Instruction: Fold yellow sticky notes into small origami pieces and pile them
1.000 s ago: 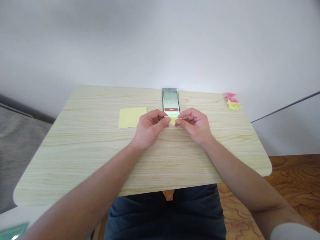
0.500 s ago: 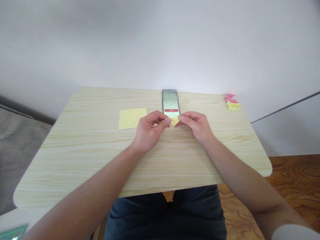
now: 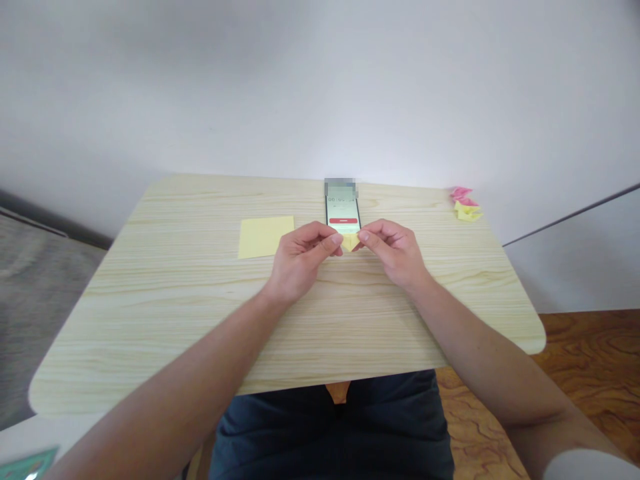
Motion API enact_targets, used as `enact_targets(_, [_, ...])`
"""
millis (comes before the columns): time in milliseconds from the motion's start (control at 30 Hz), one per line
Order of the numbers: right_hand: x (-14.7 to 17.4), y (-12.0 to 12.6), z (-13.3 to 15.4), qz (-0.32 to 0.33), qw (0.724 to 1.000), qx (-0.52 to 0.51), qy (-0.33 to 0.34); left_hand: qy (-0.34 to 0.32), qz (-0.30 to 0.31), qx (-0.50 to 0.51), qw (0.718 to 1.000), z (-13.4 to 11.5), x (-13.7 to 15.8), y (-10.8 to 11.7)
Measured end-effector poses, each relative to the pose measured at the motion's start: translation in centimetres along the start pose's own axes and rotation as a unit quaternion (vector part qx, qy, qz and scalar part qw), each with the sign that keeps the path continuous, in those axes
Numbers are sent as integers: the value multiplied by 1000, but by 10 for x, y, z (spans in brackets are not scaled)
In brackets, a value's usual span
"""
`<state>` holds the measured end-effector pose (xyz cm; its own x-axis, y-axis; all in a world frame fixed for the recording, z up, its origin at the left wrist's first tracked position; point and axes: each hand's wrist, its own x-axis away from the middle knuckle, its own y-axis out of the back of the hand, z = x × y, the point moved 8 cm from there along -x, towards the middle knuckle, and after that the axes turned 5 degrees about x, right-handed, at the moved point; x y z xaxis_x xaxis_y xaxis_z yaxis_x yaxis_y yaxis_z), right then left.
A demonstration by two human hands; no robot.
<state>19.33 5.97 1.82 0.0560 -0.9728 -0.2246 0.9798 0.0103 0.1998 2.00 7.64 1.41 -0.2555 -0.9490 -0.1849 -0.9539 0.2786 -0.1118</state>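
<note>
A small piece of folded yellow paper [image 3: 351, 241] is stretched between my two hands, its lower end coming to a point. My left hand [image 3: 303, 257] pinches its left side between thumb and fingers. On the opposite side my right hand [image 3: 393, 252] pinches it the same way. Fingertips cover both side edges of the paper. Just beyond it a phone [image 3: 343, 208] with a lit screen and a red bar lies on the table, its near end partly hidden. Flat beside my left hand is a yellow square sheet [image 3: 263, 236], its right edge partly covered by the hand.
Near the table's back right corner sit a pink folded paper [image 3: 463, 196] and a yellow folded paper [image 3: 468, 212], close together. The pale wooden table [image 3: 165, 293] meets a white wall [image 3: 300, 87] at the back. A green item [image 3: 30, 465] shows at the lower left.
My right hand has shifted very slightly, and the folded paper shows a little wider between the fingertips. Both hands keep their pinch; the other papers and phone stay put.
</note>
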Motion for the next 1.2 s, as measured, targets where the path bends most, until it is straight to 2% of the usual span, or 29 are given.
enact_targets(267, [3,-2,2,1,1000,22,5,-32,2,-77,996,-1,2,1])
enact_targets(500, [4,-10,-1,23,999,20,18,-26,27,-81,996,-1,2,-6])
enact_targets(767, [4,-5,-4,16,1000,25,-6,7,14,-71,997,1,4,-3])
enact_targets(967, [1,1,-11,19,999,25,-28,4,18,-87,996,2,2,0])
enact_targets(1200, [0,7,-5,35,997,74,-7,14,16,-67,998,4,-1,2])
